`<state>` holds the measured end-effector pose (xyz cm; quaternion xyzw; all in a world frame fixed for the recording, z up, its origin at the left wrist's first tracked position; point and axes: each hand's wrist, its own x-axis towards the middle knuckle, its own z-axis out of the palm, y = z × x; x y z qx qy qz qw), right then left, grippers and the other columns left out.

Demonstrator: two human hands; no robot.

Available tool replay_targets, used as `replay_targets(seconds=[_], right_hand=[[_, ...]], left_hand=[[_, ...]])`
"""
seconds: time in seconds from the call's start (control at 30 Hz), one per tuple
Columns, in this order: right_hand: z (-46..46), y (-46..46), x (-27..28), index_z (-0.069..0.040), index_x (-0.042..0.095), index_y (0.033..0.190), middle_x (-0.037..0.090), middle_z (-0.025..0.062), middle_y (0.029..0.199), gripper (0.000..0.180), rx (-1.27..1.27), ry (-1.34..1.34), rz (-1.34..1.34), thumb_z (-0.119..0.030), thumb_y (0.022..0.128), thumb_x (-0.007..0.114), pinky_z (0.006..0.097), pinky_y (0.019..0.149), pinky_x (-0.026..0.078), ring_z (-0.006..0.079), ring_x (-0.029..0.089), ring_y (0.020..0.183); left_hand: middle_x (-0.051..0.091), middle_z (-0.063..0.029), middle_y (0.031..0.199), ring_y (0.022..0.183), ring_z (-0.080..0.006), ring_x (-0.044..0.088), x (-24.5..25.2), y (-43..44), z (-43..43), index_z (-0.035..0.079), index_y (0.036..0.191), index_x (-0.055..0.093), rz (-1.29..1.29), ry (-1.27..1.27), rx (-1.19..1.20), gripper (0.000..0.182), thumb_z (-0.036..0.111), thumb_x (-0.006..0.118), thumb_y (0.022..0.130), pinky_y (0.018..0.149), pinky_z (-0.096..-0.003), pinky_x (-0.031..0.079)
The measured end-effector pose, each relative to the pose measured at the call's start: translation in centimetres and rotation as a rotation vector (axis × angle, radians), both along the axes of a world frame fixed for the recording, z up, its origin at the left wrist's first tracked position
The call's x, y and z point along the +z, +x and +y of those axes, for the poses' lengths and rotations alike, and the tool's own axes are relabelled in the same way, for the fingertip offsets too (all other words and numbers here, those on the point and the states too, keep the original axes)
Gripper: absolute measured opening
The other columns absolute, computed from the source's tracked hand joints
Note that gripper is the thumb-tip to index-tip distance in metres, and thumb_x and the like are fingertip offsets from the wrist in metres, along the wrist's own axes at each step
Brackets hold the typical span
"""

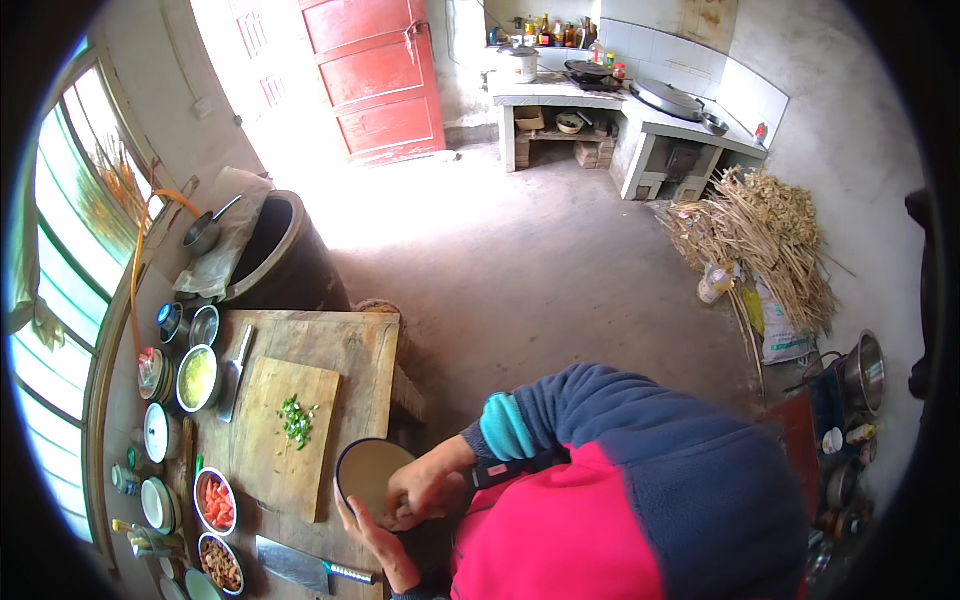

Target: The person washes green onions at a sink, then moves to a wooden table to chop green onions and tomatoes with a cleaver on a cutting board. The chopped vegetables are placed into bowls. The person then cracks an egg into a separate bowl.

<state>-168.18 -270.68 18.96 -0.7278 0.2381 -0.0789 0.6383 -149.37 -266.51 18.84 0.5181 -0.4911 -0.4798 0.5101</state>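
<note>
An enamel basin [369, 469] with a dark blue rim is at the table's near edge, tipped so that its pale inside shows. My left hand [377, 541] grips its lower side, fingers along the outer wall by the rim. Inside the basin is my right hand [427, 487], fingers curled down near the bottom; whether they hold anything is hidden. Beside the basin lies a wooden cutting board [262, 420] with a small heap of chopped green onion [296, 422]. A cleaver [292, 564] with a patterned handle rests on the table below the board.
On the wooden table [360, 352] stand bowls of cut tomato [217, 504], brown chopped food [221, 564] and yellowish liquid [198, 379]. A second knife [236, 375] lies beyond the board. A large vat [292, 255] adjoins the table; dry stalks [772, 240] lean at the right wall.
</note>
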Motion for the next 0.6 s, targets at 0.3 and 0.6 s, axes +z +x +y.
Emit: replay_targets(seconds=[0.3,0.6], right_hand=[[-5.5,5.9,-6.5,0.003,0.064,0.079,0.065,0.0091,0.069,0.021,-0.03,-0.115,-0.149,-0.011,0.064,0.068,0.0381,0.059,0.047,0.0217,0.062,0.067],[-4.7,16.1,-8.6,-0.006,0.067,0.113,0.072,0.0172,0.086,0.043,-0.022,-0.125,0.058,-0.015,0.071,0.071,0.0399,0.069,0.058,0.0255,0.071,0.078]], left_hand=[[0.053,-0.0198,0.138,0.122,-0.0333,0.056,-7.7,14.9,6.5,-0.003,0.144,0.043,0.146,0.034,0.588,0.062,0.042,0.044,0.101,0.102,-0.0442,0.047],[0.061,-0.0142,0.127,0.11,-0.0264,0.062,-1.9,13.0,26.6,-0.005,0.132,0.054,0.37,0.053,1.051,0.048,0.031,0.039,0.102,0.096,-0.0392,0.051]])
